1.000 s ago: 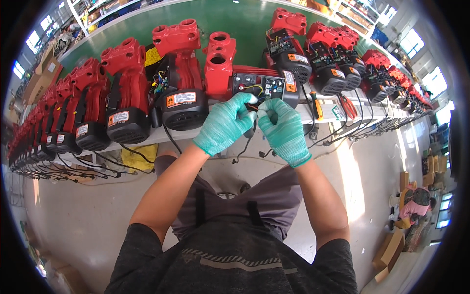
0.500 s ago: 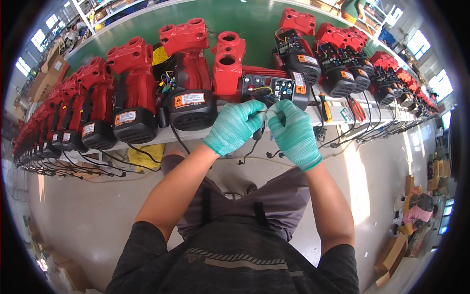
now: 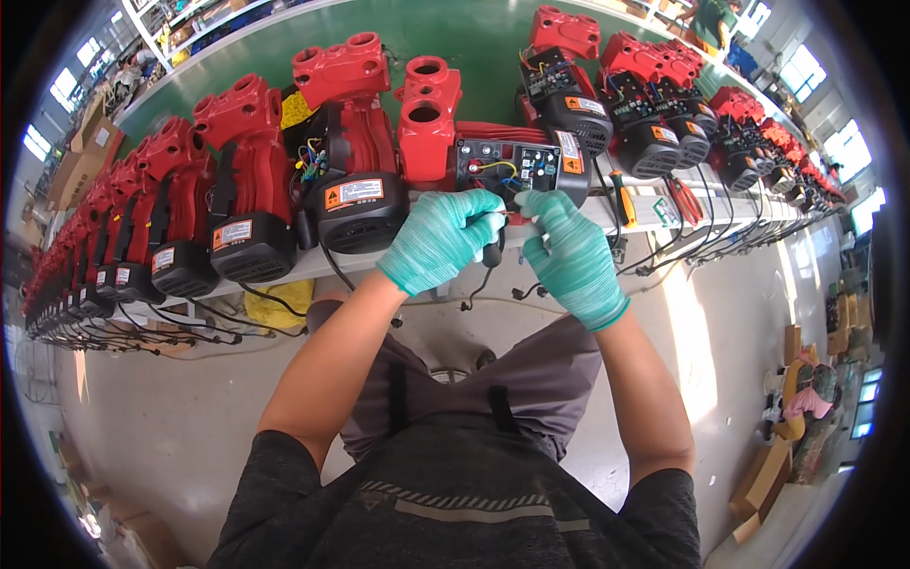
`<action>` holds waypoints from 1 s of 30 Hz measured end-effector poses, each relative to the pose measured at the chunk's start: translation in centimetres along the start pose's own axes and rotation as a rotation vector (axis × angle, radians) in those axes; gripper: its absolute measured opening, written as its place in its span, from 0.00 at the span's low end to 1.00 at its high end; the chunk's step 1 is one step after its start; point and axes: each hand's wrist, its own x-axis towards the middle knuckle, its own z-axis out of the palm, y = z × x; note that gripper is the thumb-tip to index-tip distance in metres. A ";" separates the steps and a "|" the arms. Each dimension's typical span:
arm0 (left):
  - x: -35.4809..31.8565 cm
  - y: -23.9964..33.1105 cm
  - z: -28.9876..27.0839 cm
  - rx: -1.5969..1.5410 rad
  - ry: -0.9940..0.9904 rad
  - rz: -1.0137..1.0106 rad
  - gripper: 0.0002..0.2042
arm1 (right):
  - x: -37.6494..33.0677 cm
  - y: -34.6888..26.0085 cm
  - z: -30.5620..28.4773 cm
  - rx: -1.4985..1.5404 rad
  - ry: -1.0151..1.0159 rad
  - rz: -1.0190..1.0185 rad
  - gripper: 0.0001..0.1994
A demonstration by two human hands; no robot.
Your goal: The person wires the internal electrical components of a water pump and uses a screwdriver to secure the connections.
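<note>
We are working, as we judge it, on the loose wiring of a red pump (image 3: pixel 427 137) whose control box is lying open, its circuit board (image 3: pixel 517 166) showing. Our left hand (image 3: pixel 441 242) is pinching what looks like a thin wire (image 3: pixel 500 211); that grip is narrow, thumb against fingers. Our right hand (image 3: pixel 573 261) is holding nothing we can make out, its thumb standing apart from the fingertips. The next move, we are guessing, is calling for a steady wire end and a precise right-hand pinch. The pump is resting on the green worktop (image 3: pixel 474 43), just beyond both hands; the wire is sitting at the left fingertips, near the box's front edge.
</note>
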 end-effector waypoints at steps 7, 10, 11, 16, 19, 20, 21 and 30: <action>0.1 0.6 -0.4 0.043 -0.040 -0.018 0.10 | 1.5 -0.4 -1.0 -0.312 -0.130 -0.166 0.16; 0.2 0.7 -0.4 0.077 -0.043 -0.012 0.10 | 2.5 -0.7 -1.8 -0.410 -0.195 -0.269 0.13; 0.2 0.4 -0.3 0.060 -0.027 0.016 0.09 | 2.7 -0.9 -1.8 -0.390 -0.181 -0.261 0.09; 0.3 0.8 0.0 0.168 -0.021 0.090 0.09 | 2.6 -1.9 0.1 0.770 -0.190 0.859 0.11; 0.0 0.6 -0.3 0.136 0.000 0.119 0.09 | 3.3 -3.2 -1.5 0.966 -0.260 1.130 0.10; 0.1 0.8 -0.3 0.110 -0.013 0.088 0.09 | 2.6 -2.7 -1.4 0.962 -0.254 1.131 0.10; 0.2 0.9 -0.2 0.084 -0.027 0.053 0.09 | 1.4 -1.8 -0.8 0.752 -0.165 0.831 0.08; 0.4 1.1 -0.6 -0.025 -0.084 -0.047 0.09 | 2.9 0.0 -2.4 -0.503 -0.275 -0.337 0.15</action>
